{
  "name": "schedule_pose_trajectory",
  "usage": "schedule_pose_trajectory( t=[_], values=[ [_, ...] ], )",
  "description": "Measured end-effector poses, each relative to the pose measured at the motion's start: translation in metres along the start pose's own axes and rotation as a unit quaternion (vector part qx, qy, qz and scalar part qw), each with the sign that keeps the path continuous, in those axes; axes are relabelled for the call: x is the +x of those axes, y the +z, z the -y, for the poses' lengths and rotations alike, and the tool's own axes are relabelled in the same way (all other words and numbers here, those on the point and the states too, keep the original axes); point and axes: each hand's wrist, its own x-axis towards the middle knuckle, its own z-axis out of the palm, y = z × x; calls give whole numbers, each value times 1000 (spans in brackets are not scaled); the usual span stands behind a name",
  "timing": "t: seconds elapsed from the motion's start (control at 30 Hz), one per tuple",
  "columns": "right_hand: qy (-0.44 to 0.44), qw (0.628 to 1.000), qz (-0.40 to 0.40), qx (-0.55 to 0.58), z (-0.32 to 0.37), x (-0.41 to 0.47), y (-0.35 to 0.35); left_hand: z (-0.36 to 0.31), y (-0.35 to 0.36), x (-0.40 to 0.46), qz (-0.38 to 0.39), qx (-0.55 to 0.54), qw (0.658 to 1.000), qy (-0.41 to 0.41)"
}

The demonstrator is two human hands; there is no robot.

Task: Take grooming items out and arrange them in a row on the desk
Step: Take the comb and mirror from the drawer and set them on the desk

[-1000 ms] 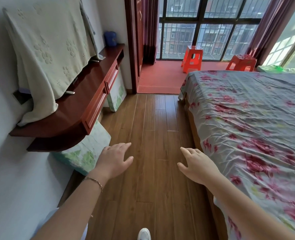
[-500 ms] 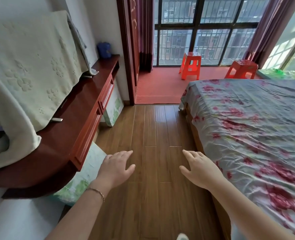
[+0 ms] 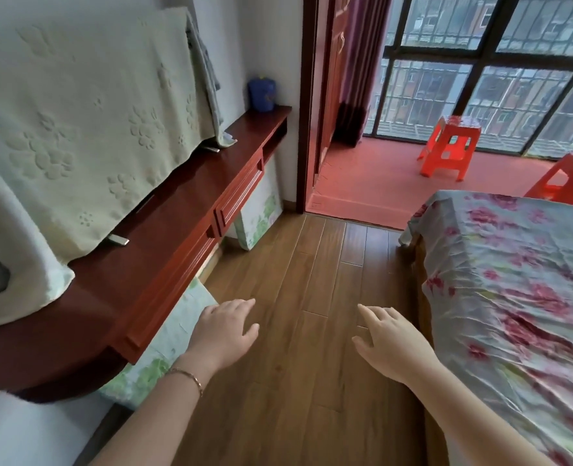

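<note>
Two hands out front, palms down over the wood floor [image 3: 298,297]. Left hand [image 3: 223,331] open, fingers loosely spread, empty, near the desk [image 3: 164,250] edge; bracelet [image 3: 187,376] on wrist. Right hand [image 3: 391,338] open, empty, beside the bed [image 3: 514,280]. No grooming items visible; blue container [image 3: 261,95] at desk's far end. Versus earlier: desk nearer, view shifted forward.

A long reddish-brown wooden worktop [image 3: 164,250] runs along the left wall, drawers in its front. A pale green flower-embossed cloth [image 3: 76,129] drapes onto its near and middle stretch. At the far end stands a blue container [image 3: 261,94]. Flat floral-printed packages [image 3: 260,213] lean on the wooden floor [image 3: 295,331] beneath it.
</note>
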Motion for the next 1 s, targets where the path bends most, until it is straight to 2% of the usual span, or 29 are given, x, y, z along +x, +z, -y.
schedule_pose_trajectory(
  t=[0.2,0.43,0.67,1.0],
  values=[
    [-88,996,27,-14,-7,83,-17,8,-6,30,-25,-15,995,-93],
    [-225,972,47,-48,35,178,-18,44,-2,56,-40,-21,977,-211],
    [-358,926,92,-81,87,278,-27,95,-3,107,-65,-56,947,-309],
    [-478,859,104,-151,173,414,-37,152,-16,165,-112,-87,900,-411]
  ],
)
